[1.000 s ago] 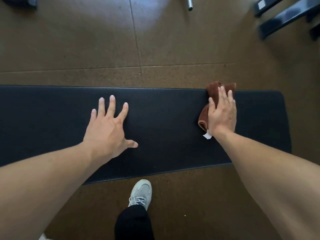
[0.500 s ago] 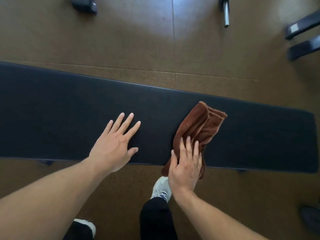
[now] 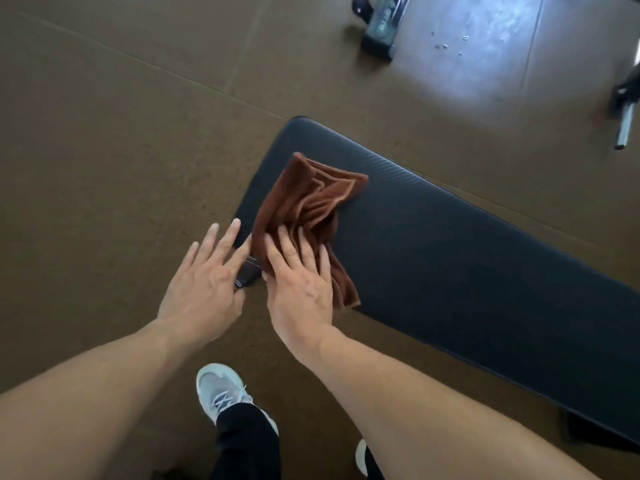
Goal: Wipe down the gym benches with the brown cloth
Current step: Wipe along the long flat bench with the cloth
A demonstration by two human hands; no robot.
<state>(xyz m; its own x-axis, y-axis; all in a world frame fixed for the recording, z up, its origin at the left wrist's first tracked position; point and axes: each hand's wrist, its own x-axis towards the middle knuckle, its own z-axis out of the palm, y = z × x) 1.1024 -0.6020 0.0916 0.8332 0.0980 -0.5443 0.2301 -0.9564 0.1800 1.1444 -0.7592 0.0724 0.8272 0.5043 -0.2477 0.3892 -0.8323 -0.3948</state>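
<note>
A long black padded gym bench (image 3: 467, 258) runs from the middle of the view down to the right. The brown cloth (image 3: 311, 202) lies crumpled on its left end, one corner hanging over the near edge. My right hand (image 3: 301, 282) presses flat on the near part of the cloth, fingers spread. My left hand (image 3: 204, 275) hovers beside the bench's left end with its fingers apart and nothing in it, fingertips close to the cloth's left edge.
Brown rubber floor tiles (image 3: 104, 150) surround the bench. A black machine base (image 3: 379, 32) stands at the back, and a metal bar end (image 3: 625, 126) at the far right. My grey shoe (image 3: 221, 393) is on the floor below my hands.
My right hand has slid the cloth left along the bench to its left end. My left hand has come off the pad and now sits beside the bench end. The view has swung left.
</note>
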